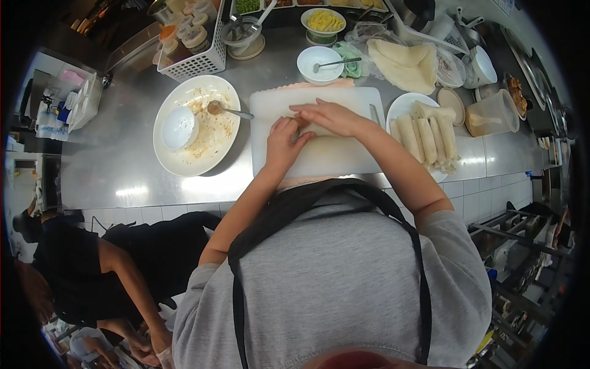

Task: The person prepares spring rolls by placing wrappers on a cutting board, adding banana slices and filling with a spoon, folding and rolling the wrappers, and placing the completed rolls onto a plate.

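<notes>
Both my hands meet over a white cutting board (270,107). A pale, thin spring roll wrapper (326,149) lies on the board by my wrists, hard to tell from the white surface. My left hand (284,140) has its fingers bent and closed at the far end of the wrapper, the thumb pointing to the right. My right hand (332,117) lies nearly flat above it, fingers stretched out to the left and touching the left fingertips. What is under the fingers is mostly hidden. To the right, several rolled spring rolls (424,138) are stacked on a white plate (398,106).
Left of the board is a large oval dish (161,117) with a small bowl (179,128) and a spoon (236,113). Behind are a white bowl (310,63), stacked wrappers (402,64) and a bottle basket (212,58). A person in black (74,264) stands at left.
</notes>
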A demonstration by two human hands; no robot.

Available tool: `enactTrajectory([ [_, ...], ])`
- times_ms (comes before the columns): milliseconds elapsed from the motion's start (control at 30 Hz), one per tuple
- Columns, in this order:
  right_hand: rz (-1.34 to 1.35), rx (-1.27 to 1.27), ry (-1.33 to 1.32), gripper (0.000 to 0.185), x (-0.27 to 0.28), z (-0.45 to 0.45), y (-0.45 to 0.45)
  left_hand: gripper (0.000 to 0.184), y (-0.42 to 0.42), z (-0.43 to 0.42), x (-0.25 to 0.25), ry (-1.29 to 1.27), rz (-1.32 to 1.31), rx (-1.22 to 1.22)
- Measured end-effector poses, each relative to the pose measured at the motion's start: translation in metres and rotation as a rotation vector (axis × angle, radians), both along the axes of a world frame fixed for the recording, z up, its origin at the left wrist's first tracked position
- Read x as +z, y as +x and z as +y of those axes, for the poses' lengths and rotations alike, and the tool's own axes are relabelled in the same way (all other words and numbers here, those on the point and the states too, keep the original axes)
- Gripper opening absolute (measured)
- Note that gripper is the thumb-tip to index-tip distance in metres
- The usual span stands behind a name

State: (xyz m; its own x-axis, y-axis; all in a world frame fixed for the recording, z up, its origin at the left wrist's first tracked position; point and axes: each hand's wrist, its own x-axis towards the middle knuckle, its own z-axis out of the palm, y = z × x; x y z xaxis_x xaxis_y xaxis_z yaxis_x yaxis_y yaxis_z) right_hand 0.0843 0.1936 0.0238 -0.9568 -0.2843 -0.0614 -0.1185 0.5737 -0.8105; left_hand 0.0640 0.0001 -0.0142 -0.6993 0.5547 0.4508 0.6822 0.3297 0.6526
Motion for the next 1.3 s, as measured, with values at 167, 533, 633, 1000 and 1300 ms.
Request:
enactTrajectory([
  [167, 0.033, 0.070, 0.201, 0.045, -0.006, 0.018, 0.023, 0.026, 0.001, 0.001, 0.000, 0.015, -0.054, -0.012],
  [533, 0.085, -0.113, 0.187, 0.042, 0.011, 0.064, 0.071, 0.026, 0.001, 0.001, -0.004, -0.004, -0.031, -0.012],
  [633, 0.036, -0.043, 0.326, 0.042, 0.002, 0.055, 0.051, 0.026, 0.001, 0.000, 0.000, -0.030, -0.060, -0.006],
  [1000, 0.092, -0.043, 0.401, 0.043, -0.003, 0.020, 0.025, 0.025, 0.000, 0.001, 0.002, 0.002, -0.001, -0.017],
  [1300, 0.158, -0.082, 0.205, 0.041, 0.020, 0.020, 0.031, 0.024, 0.003, 0.001, 0.003, 0.017, -0.019, -0.027],
])
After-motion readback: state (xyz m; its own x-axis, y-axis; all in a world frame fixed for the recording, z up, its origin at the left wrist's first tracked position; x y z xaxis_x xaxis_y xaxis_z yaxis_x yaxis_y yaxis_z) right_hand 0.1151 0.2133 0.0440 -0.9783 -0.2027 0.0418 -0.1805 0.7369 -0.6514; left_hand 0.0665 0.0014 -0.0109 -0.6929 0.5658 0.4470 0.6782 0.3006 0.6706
